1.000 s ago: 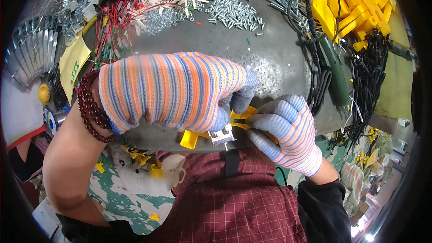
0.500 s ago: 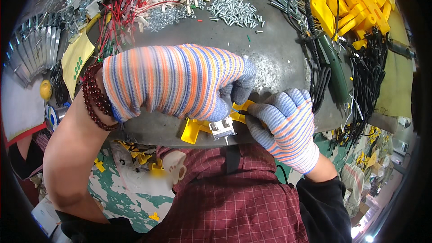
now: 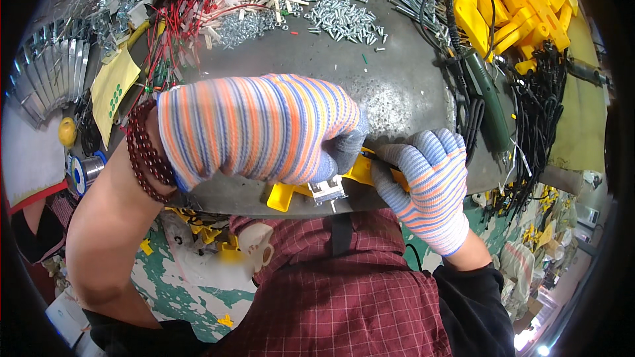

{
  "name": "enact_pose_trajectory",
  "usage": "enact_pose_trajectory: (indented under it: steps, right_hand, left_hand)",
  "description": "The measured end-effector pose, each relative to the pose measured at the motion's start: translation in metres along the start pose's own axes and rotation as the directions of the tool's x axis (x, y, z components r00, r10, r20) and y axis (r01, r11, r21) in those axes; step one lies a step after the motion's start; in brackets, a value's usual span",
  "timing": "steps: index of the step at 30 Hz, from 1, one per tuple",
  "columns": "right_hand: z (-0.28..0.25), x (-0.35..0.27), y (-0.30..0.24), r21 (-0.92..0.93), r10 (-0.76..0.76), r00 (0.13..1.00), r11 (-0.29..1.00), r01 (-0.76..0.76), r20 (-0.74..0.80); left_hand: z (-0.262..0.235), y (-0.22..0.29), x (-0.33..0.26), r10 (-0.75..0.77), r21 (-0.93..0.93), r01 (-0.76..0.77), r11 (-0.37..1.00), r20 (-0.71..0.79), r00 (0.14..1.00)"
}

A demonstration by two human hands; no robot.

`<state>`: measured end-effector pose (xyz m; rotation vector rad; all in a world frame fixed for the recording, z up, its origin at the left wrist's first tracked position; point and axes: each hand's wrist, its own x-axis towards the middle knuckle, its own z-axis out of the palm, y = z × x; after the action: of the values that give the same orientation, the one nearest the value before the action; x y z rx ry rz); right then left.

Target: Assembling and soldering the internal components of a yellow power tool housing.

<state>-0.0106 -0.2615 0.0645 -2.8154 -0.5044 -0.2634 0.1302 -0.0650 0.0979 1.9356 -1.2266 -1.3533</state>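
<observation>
My left hand [image 3: 264, 129], in a striped knit glove, reaches across from the left with its fingers curled in. Its fingertips are over a yellow plastic housing [image 3: 280, 197] at the table's near edge; whatever they pinch is hidden. Just below them a small white and metal part [image 3: 327, 190] sits against the housing. My right hand [image 3: 426, 182], gloved alike, is closed at the housing's right end. Between its thumb and forefinger a black cable [image 3: 369, 155] shows its tip, pointing toward my left fingers.
Loose screws [image 3: 340, 16], small nuts [image 3: 243, 28] and red wires [image 3: 175, 33] lie along the far side. Yellow housings [image 3: 529, 6] are heaped far right, near a green-handled tool [image 3: 488, 102] and black cables [image 3: 539, 112]. A solder spool [image 3: 88, 170] stands left.
My left hand has shifted slightly nearer to me. My right hand has moved a little right with the black cable, and the blue wire at its tip no longer shows clearly.
</observation>
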Motion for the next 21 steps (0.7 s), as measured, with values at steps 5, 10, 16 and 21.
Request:
enact_pose_trajectory:
  steps: [5,10,16,21]
  right_hand:
    - [0.008,-0.001,0.001,0.012,-0.017,0.998,1.000,0.018,-0.057]
    - [0.011,-0.002,0.007,0.007,0.071,0.997,0.997,-0.070,-0.036]
    - [0.005,0.010,-0.001,0.181,0.024,0.999,0.983,-0.020,-0.023]
    - [-0.005,0.026,-0.028,0.617,0.158,0.983,0.766,-0.180,0.091]
  left_hand:
    - [0.026,0.008,-0.020,-0.028,0.257,0.061,0.964,-0.129,0.991]
    - [0.058,-0.008,-0.036,0.296,0.211,-0.209,0.955,-0.726,0.621]
    - [0.172,-0.015,-0.020,0.058,0.052,-0.041,0.998,-0.983,0.173]
    - [0.188,-0.018,-0.002,0.007,0.003,-0.054,0.999,-0.997,0.078]
